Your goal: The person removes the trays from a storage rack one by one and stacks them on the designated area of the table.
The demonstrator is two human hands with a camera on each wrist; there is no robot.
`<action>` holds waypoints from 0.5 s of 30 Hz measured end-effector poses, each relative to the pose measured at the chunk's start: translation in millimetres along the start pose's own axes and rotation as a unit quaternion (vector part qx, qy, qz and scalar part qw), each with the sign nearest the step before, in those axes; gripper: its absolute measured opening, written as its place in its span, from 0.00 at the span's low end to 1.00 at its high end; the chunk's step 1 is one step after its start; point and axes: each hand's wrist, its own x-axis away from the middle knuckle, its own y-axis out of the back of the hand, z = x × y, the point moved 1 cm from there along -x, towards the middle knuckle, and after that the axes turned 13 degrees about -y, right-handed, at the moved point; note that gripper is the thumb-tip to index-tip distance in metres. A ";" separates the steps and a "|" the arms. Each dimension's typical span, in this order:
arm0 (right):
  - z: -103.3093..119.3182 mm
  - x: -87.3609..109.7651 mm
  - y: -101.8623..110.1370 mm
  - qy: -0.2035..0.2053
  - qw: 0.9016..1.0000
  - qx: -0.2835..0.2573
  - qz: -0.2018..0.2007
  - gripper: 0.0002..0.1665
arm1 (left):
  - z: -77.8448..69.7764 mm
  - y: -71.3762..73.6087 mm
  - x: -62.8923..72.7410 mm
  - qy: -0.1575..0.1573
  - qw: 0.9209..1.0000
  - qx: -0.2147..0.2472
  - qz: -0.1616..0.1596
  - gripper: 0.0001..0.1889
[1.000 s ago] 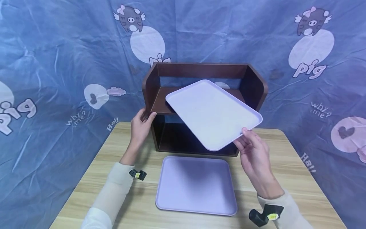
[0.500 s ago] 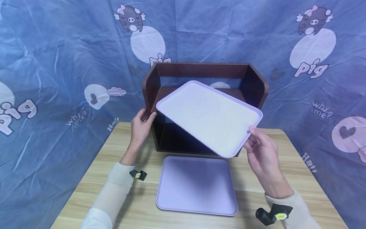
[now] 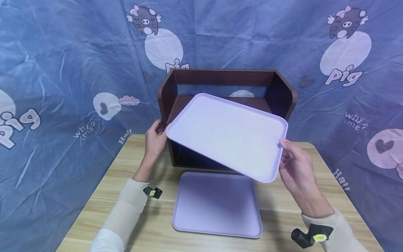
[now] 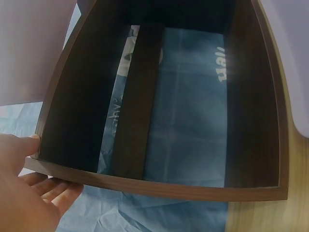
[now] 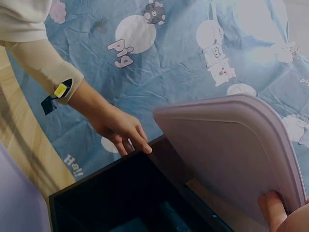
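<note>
My right hand pinches a pale purple tray by its right short edge, thumb on top and fingers beneath. The tray is tilted in the air before a dark brown two-tier shelf, covering part of its middle board and lower compartment. My left hand grips the shelf's left side at middle-board height. In the left wrist view the thumb lies on the side panel's front edge end and the fingers wrap the outside. A second purple tray lies flat on the table in front of the shelf.
The shelf stands at the back of a light wood table. Behind and to both sides hangs a blue printed cloth. Each wrist wears a small black camera.
My right hand has moved right and slightly down, drawing the held tray forward and turning it more level across the shelf. The left hand, shelf and lower tray stay put.
</note>
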 end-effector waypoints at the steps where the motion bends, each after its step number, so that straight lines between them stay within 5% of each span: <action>1: 1.1 0.6 1.1 -0.003 1.000 0.003 0.000 0.17 | 0.1 -0.1 -0.1 -0.002 1.000 0.002 0.001 0.22; 15: 4.6 7.9 15.2 -0.032 0.997 0.064 0.005 0.21 | 0.7 -1.7 -0.6 -0.023 1.000 0.005 0.005 0.23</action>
